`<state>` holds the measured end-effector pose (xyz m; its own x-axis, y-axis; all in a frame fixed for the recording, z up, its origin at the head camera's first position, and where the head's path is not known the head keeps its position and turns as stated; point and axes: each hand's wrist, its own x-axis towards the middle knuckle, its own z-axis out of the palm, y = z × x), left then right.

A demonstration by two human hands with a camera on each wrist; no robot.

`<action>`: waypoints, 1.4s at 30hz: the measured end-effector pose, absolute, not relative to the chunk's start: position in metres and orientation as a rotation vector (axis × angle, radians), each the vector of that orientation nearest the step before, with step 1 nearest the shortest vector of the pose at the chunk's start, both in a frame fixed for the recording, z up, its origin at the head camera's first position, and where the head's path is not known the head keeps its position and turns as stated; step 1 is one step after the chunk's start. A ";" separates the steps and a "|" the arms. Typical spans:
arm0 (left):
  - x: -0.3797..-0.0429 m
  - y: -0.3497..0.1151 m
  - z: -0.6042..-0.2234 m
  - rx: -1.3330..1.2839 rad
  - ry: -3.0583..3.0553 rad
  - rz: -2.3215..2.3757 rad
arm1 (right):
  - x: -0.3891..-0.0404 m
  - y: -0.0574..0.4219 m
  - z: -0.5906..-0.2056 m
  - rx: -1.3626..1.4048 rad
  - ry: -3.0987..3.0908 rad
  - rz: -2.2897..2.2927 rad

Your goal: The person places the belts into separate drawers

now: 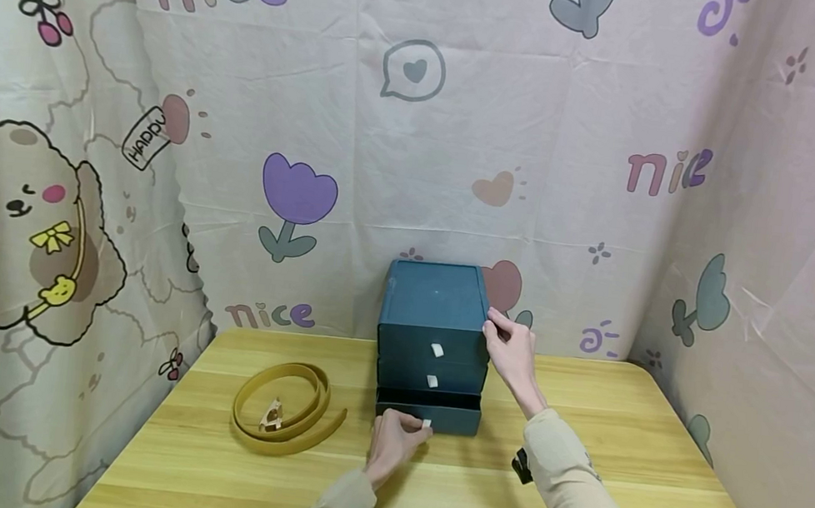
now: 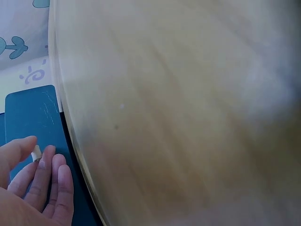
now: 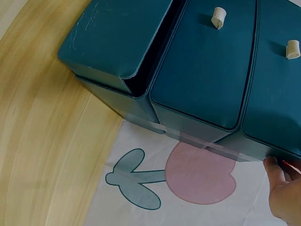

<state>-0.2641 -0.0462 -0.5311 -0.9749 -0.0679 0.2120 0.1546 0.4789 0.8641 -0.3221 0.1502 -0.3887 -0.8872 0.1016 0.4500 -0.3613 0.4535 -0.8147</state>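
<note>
A dark teal drawer box (image 1: 436, 295) with three stacked drawers stands on the table. Its bottom drawer (image 1: 452, 420) sticks out at the front, with a dark gap above its front panel. My left hand (image 1: 393, 445) pinches the small white pull tab (image 2: 36, 153) of that drawer between thumb and forefinger, its other fingers lying near the drawer front. At the box's upper right edge, my right hand (image 1: 513, 354) touches the side with its fingertips. Close up in the right wrist view, the thumb (image 3: 274, 170) lies against the box's side and the other fingers are partly hidden.
A coiled mustard-yellow belt (image 1: 311, 436) with a metal buckle (image 1: 271, 416) lies left of the box. The wooden table (image 1: 653, 483) meets a printed cloth (image 1: 449, 150) behind and at both sides. The upper drawers carry white tabs (image 3: 218, 18) too.
</note>
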 end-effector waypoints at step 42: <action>-0.247 -0.053 -0.526 -0.118 -2.583 -1.553 | -0.321 0.151 -0.389 0.244 -2.265 1.437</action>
